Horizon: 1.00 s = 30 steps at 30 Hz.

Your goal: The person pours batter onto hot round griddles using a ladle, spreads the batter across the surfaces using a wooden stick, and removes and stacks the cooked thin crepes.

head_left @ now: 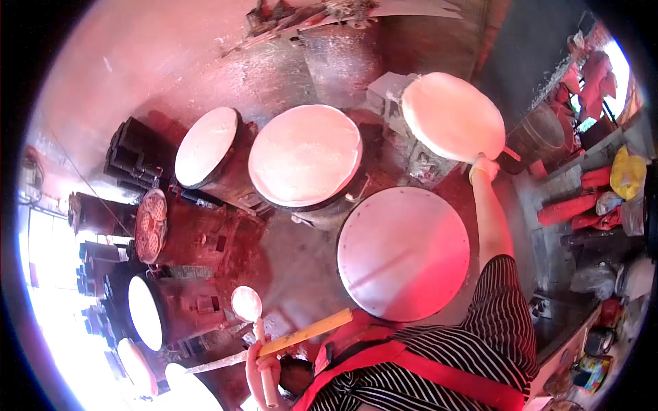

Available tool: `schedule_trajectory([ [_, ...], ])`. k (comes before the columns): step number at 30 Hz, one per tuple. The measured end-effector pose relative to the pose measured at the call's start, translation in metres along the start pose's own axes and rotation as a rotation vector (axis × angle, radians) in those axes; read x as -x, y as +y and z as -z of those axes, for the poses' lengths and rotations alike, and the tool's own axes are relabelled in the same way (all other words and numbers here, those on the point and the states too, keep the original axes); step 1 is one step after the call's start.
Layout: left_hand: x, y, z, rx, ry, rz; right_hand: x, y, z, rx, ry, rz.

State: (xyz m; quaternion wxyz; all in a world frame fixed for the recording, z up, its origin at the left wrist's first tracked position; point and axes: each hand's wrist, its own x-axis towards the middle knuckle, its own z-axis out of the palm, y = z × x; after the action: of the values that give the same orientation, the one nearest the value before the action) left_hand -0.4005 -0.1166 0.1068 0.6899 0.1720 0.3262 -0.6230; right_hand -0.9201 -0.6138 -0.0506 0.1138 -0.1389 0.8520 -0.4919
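Note:
At the lower left, my left hand is closed around a ladle with a pale round bowl. The same hand grips a long spatula with a yellow wooden handle and a narrow pale blade pointing left. My right arm reaches up to a round griddle covered with a pale, smooth layer. At its lower right edge, my right hand is closed, but what it holds is not clear. A short orange-brown wooden piece juts out beside it. A round, pale, stud-edged disc stands before me.
More pale-covered griddles sit on stoves, curving left. A dark stove holds a perforated reddish top. Black cylinders are stacked behind. Bags and a yellow bundle crowd the right shelf.

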Motion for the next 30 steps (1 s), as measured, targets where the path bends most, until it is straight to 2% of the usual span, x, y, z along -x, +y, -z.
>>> schedule_trajectory([
  [1,0.004,0.000,0.002,0.008,0.002,-0.030,0.019,-0.010,0.010,0.139,0.065,-0.084],
  [2,0.007,-0.001,0.002,0.016,0.005,-0.059,0.036,-0.006,0.016,0.072,-0.026,0.018],
  [3,0.012,0.000,0.003,0.029,0.006,-0.090,0.085,-0.018,0.031,0.076,-0.019,0.210],
  [4,0.016,0.005,0.009,0.021,0.009,-0.107,0.117,-0.011,0.026,-0.079,-0.159,0.340],
  [5,0.016,0.014,0.019,0.030,-0.009,-0.092,0.156,-0.006,0.018,-0.327,-0.498,0.288],
  [6,0.016,0.023,0.031,0.044,-0.022,-0.085,0.209,-0.007,0.020,-0.497,-0.905,0.110],
  [7,0.026,0.031,0.047,0.068,-0.033,-0.094,0.266,-0.007,0.027,-0.489,-1.265,-0.026],
  [8,0.037,0.028,0.044,0.011,0.027,-0.163,0.338,-0.011,0.040,-0.244,-1.506,0.010],
  [9,0.032,0.033,0.057,-0.018,0.058,-0.236,0.397,-0.026,0.060,-0.034,-1.901,0.264],
  [10,0.023,0.040,0.081,-0.082,0.095,-0.283,0.451,-0.027,0.072,0.071,-2.284,0.307],
  [11,0.014,0.046,0.111,-0.149,0.144,-0.313,0.504,-0.042,0.107,0.291,-2.605,0.515],
  [12,0.008,0.050,0.141,-0.172,0.183,-0.347,0.545,-0.033,0.127,0.411,-2.955,0.453],
  [13,0.012,0.043,0.147,-0.182,0.251,-0.512,0.580,-0.021,0.144,-0.013,-2.898,1.889],
  [14,0.007,0.038,0.148,-0.195,0.337,-0.662,0.605,-0.018,0.187,0.138,-2.851,2.090],
  [15,0.041,0.015,0.090,-0.213,0.316,-0.799,0.620,-0.017,0.220,0.261,-2.742,2.310],
  [16,0.040,0.016,0.111,-0.129,0.339,-0.846,0.636,0.005,0.238,0.366,-2.729,2.382],
  [17,0.054,0.017,0.122,-0.053,0.255,-0.862,0.651,0.031,0.257,0.475,-2.670,2.451],
  [18,0.063,0.021,0.141,0.026,0.184,-0.883,0.666,0.054,0.258,0.282,-2.920,2.100],
  [19,0.073,0.025,0.158,0.092,0.191,-0.922,0.681,0.075,0.261,0.080,-3.001,1.912],
  [21,0.091,0.039,0.206,0.306,0.059,-0.959,0.711,0.105,0.267,0.160,-3.167,1.569],
  [22,0.092,0.042,0.234,0.321,0.021,-0.988,0.717,0.114,0.261,0.478,-3.119,1.441],
  [23,0.105,0.054,0.264,0.370,0.098,-1.037,0.738,0.132,0.265,0.778,-3.015,1.310],
  [25,0.129,0.073,0.312,0.448,0.241,-1.098,0.784,0.135,0.293,1.398,-2.826,0.863],
  [26,0.136,0.087,0.340,0.544,0.313,-1.152,0.806,0.147,0.312,1.473,-2.829,0.739],
  [27,0.151,0.098,0.363,0.482,0.549,-1.156,0.829,0.156,0.328,1.562,-2.861,0.799],
  [29,0.184,0.107,0.423,0.507,0.520,-1.092,0.869,0.167,0.372,1.751,-2.799,0.834],
  [30,0.186,0.109,0.458,0.533,0.493,-1.168,0.885,0.179,0.385,1.788,-2.769,0.889],
])
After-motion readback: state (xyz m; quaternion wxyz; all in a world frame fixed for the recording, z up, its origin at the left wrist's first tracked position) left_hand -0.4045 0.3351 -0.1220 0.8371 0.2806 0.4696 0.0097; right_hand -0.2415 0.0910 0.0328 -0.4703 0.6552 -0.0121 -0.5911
